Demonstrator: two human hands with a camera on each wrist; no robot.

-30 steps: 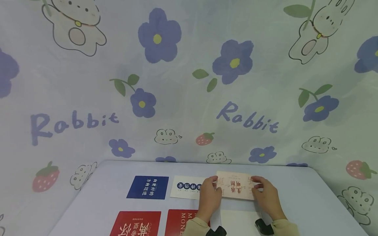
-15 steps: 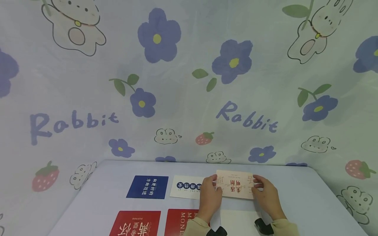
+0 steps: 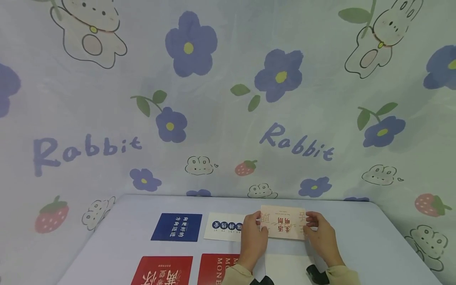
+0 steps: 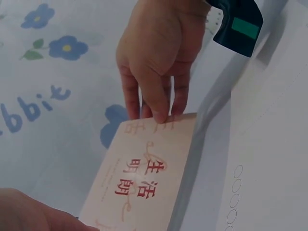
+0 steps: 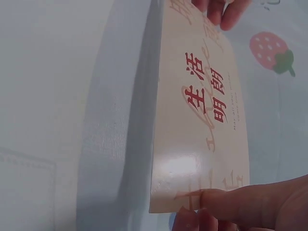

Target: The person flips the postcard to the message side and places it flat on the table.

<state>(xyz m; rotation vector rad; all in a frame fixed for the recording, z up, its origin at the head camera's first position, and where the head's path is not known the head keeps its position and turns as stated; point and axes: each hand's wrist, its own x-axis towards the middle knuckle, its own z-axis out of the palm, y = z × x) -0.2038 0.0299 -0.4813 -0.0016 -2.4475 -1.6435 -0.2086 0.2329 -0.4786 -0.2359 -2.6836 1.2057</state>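
Note:
A peach postcard (image 3: 283,223) with red Chinese characters is held up between both hands, its printed face tilted toward the head camera. My left hand (image 3: 253,239) pinches its left edge, and my right hand (image 3: 322,239) pinches the right edge. In the left wrist view the right hand (image 4: 159,48) has its thumb on the card's face and fingers behind. The right wrist view shows the right thumb (image 5: 226,204) pressing near one corner. Below the card, a cream-white card (image 3: 290,265) lies on the table; printed ovals run along it in the left wrist view.
On the white table (image 3: 356,237), a blue card (image 3: 177,227) and a white card with blue circles (image 3: 222,233) lie to the left. Nearer the front are two red cards, one with gold-white characters (image 3: 162,271), another lettered card (image 3: 215,269). A rabbit-print cloth (image 3: 221,118) hangs behind.
The postcard stays in both hands at nearly the same spot. The right fingertips have shifted slightly outward, so more print at its right edge shows.

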